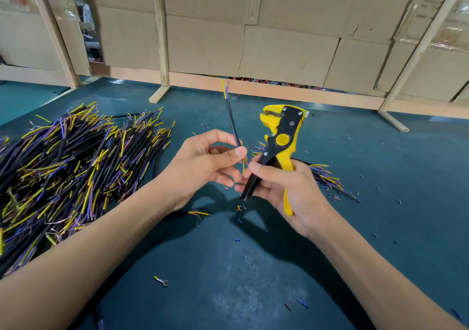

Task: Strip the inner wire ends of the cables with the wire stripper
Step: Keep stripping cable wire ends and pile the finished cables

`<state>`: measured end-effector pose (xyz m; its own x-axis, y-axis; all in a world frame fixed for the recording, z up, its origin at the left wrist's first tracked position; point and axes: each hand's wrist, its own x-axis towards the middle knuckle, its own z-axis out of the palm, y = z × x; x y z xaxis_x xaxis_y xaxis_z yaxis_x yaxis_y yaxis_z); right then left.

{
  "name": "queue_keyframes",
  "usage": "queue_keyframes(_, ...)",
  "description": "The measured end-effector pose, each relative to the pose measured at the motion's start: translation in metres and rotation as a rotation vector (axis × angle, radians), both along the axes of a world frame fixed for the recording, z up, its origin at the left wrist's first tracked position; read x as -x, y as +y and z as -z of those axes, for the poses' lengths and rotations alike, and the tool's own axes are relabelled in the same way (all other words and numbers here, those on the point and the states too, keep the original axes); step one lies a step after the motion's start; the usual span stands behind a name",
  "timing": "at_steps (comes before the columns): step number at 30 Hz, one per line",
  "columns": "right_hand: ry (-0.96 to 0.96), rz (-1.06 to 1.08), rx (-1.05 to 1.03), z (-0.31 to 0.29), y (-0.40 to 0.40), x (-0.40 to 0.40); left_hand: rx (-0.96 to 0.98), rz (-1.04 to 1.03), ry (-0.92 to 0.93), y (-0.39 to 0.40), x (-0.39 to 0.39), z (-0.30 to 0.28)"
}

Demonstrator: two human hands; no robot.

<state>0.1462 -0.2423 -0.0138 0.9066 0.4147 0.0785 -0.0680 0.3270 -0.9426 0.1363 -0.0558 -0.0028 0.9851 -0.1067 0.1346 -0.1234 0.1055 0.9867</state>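
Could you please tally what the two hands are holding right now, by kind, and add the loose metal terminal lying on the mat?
Black cable, pinched in the left hand: 1
Yellow and black wire stripper, held in the right hand: 1
Metal terminal on the mat: 1
Total: 3

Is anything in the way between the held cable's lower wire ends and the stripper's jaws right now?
Nothing visible blocks it. The left hand pinches the cable upright, lower wire ends beside the right hand. The wire stripper stands jaws-up; open air lies between the ends and the stripper head.
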Motion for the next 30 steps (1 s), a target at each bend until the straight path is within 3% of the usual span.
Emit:
queue_keyframes(8,0.027,-0.079,-0.091,0.0001,0.001,0.0017,0.058,0.03,-0.05,-0.0095,0.005,-0.0005)
queue_keyframes(30,0.046,0.12,-0.226,-0.0048,0.0048,0.0055,0.282,0.079,0.081,-0.0078,0.0036,-0.0021)
